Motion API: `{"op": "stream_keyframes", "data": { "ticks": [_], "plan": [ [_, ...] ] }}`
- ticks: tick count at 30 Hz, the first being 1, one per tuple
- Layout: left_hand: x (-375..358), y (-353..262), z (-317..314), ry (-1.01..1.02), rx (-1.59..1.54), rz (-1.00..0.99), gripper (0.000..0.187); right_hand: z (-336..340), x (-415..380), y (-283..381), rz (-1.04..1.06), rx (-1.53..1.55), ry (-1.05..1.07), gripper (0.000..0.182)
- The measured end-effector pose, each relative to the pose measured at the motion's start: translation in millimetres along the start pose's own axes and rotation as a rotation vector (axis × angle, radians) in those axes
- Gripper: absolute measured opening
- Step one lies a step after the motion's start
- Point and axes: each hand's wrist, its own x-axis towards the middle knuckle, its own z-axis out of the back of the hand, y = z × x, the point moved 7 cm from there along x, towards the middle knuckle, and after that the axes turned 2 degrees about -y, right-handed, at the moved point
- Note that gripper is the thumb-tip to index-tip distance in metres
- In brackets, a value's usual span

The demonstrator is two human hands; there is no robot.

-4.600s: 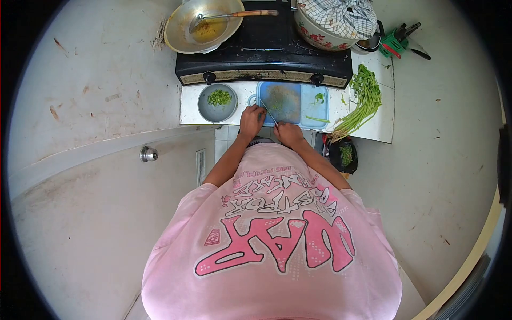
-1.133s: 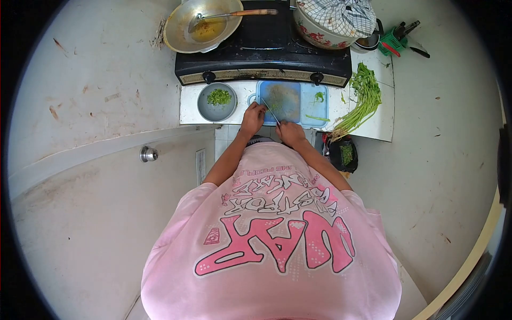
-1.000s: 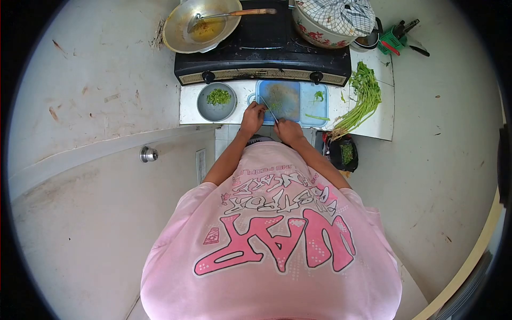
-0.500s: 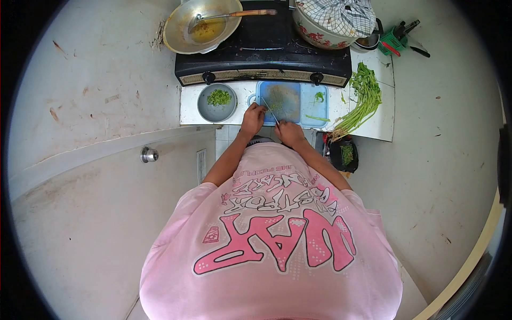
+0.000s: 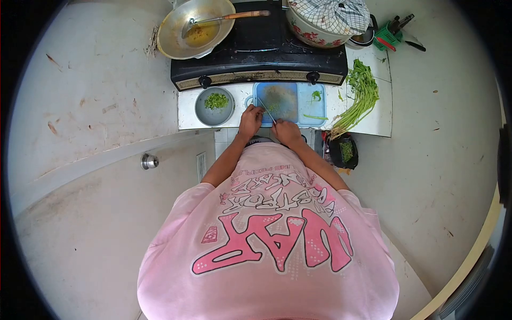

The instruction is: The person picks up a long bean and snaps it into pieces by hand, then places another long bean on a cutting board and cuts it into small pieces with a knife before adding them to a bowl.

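Observation:
My right hand [image 5: 287, 132] is closed round the handle of a knife [image 5: 267, 111], whose thin blade slants up and left over a blue cutting board [image 5: 307, 109]. Close to the blade, at the board's left front edge, my left hand [image 5: 250, 120] has its fingers curled together. A bit of green shows at those fingertips, but what they pinch is too small to make out. Fine green bits [image 5: 273, 106] lie on the board's worn dark middle. On its right part are a small leaf sprig [image 5: 316, 96] and a loose green stalk [image 5: 314, 117].
A grey bowl [image 5: 199, 113] of chopped greens [image 5: 216, 101] stands left of the board. Rooted leafy greens [image 5: 362, 96] lie to the right. Behind is a black stove [image 5: 256, 80] with a wok [image 5: 169, 42] and a cloth-covered pot [image 5: 314, 38]. A black bag [image 5: 336, 154] hangs below the counter.
The whole view has shifted slightly with my head. Both hands stay at the board with the knife between them, nearly in the same pose.

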Motion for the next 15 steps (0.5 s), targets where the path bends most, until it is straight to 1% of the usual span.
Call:
{"op": "stream_keyframes", "data": {
  "ticks": [3, 6, 9, 12, 15],
  "plan": [
    [2.3, 1.0, 1.4, -0.005, -0.068, 0.039, 0.017, -10.2, -3.1, -12.4, -0.058, -0.001, 0.028, 0.043],
    [6.2, 2.2, -0.9, 0.086, 0.014, 0.000, 0.017, -12.2, -4.4, -12.6, -0.074, 0.002, 0.020, 0.043],
    [11.6, 1.2, 0.1, 0.097, 0.041, -0.056, 0.015, -13.1, -6.8, -5.9, -0.035, 0.022, 0.004, 0.042],
    [16.8, -0.3, 1.4, 0.146, 0.013, -0.026, 0.016, -15.8, -7.5, -0.9, -0.059, 0.025, -0.016, 0.042],
    [19.5, 0.7, 2.5, 0.167, 0.012, -0.045, 0.016, -15.7, -10.3, 3.3, -0.130, -0.004, 0.018, 0.042]
  ]
}}
